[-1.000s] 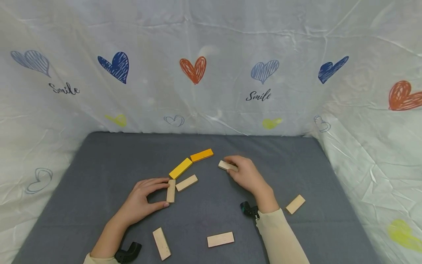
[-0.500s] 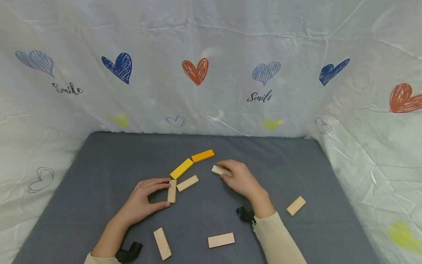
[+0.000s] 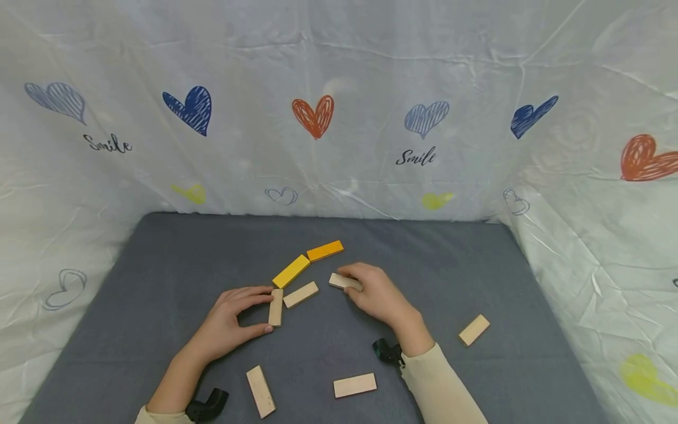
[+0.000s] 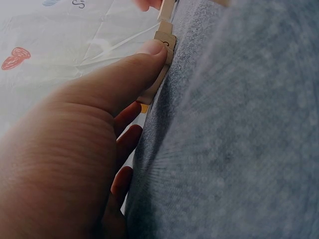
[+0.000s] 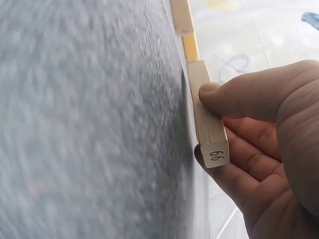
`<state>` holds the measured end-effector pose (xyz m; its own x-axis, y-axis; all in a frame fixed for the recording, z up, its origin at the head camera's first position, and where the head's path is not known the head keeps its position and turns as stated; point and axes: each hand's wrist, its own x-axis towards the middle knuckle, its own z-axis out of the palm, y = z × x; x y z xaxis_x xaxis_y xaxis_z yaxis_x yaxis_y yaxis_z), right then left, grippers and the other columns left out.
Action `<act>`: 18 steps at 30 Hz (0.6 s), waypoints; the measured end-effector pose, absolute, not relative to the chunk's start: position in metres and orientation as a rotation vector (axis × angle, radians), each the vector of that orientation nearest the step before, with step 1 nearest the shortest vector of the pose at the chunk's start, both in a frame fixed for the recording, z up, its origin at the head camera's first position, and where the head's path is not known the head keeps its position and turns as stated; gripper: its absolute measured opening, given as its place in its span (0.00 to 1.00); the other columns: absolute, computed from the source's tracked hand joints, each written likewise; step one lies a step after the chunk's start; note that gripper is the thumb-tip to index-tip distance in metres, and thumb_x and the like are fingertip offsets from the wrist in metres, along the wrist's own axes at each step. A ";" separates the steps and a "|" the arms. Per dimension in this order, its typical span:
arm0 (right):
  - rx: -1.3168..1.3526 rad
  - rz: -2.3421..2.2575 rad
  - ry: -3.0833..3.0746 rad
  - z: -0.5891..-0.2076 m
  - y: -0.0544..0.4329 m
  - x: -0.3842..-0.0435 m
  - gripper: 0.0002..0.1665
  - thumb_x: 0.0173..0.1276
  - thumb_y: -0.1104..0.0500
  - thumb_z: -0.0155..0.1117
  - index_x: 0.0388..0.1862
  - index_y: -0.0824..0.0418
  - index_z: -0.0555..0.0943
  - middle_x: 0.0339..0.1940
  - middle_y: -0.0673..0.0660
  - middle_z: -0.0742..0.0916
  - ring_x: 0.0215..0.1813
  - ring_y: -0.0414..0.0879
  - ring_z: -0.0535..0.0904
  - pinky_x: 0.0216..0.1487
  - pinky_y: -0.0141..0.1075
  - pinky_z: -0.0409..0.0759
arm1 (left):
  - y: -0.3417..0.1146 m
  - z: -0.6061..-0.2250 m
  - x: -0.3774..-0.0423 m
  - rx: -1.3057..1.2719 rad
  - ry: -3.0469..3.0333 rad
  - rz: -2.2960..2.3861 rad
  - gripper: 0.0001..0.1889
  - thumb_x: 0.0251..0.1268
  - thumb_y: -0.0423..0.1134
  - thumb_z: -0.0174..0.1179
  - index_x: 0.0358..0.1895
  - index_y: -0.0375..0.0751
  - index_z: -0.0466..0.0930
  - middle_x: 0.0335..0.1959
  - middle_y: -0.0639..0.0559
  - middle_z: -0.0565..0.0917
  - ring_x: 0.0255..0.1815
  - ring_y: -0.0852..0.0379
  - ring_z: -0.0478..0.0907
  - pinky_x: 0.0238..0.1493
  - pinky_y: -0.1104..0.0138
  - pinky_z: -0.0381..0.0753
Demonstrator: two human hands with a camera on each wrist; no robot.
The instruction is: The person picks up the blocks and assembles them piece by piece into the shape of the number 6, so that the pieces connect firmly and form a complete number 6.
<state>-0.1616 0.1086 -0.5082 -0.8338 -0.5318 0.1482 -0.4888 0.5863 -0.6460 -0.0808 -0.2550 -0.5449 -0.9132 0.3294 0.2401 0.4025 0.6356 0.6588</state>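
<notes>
My left hand [image 3: 230, 321] pinches a plain wooden block [image 3: 275, 307] lengthwise between thumb and fingers; the block lies on the grey cloth. In my right hand [image 3: 378, 295] a second plain block [image 3: 341, 281] is gripped between thumb and fingers, its end marked with a two-digit number in the right wrist view [image 5: 209, 119]. Between the hands lies another plain block [image 3: 301, 294], its left end close to the left hand's block. A yellow block [image 3: 291, 271] runs up and right from the top of that block, and an orange block [image 3: 325, 251] continues the line.
Two loose plain blocks, a left one [image 3: 261, 391] and a right one [image 3: 355, 386], lie near the front. Another plain block [image 3: 474, 330] lies right of the right forearm. A white curtain [image 3: 360, 59] with printed hearts rises behind the table [image 3: 212, 235].
My right hand has moved left and slightly nearer the front with its block, towards the plain block in the middle. The left hand has stayed in place.
</notes>
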 end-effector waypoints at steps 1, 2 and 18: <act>-0.892 -1.089 2.740 -0.508 0.108 -0.161 0.24 0.76 0.65 0.75 0.69 0.59 0.86 0.64 0.53 0.89 0.64 0.49 0.86 0.65 0.46 0.85 | -0.255 -0.545 -0.081 -0.618 -2.753 -1.145 0.34 0.58 0.55 0.84 0.69 0.58 0.86 0.74 0.60 0.80 0.76 0.48 0.74 0.74 0.44 0.61; -0.900 -1.086 2.739 -0.508 0.107 -0.161 0.24 0.76 0.65 0.75 0.69 0.59 0.86 0.64 0.53 0.89 0.64 0.49 0.86 0.65 0.46 0.85 | -0.255 -0.545 -0.081 -0.619 -2.752 -1.148 0.34 0.58 0.55 0.84 0.69 0.57 0.86 0.74 0.60 0.80 0.76 0.48 0.74 0.74 0.43 0.61; -0.994 -1.033 2.719 -0.511 0.095 -0.159 0.24 0.76 0.64 0.75 0.69 0.58 0.86 0.64 0.53 0.89 0.63 0.48 0.86 0.65 0.45 0.85 | -0.255 -0.548 -0.081 -0.617 -2.751 -1.148 0.34 0.59 0.54 0.84 0.69 0.58 0.86 0.74 0.59 0.80 0.76 0.48 0.74 0.74 0.43 0.61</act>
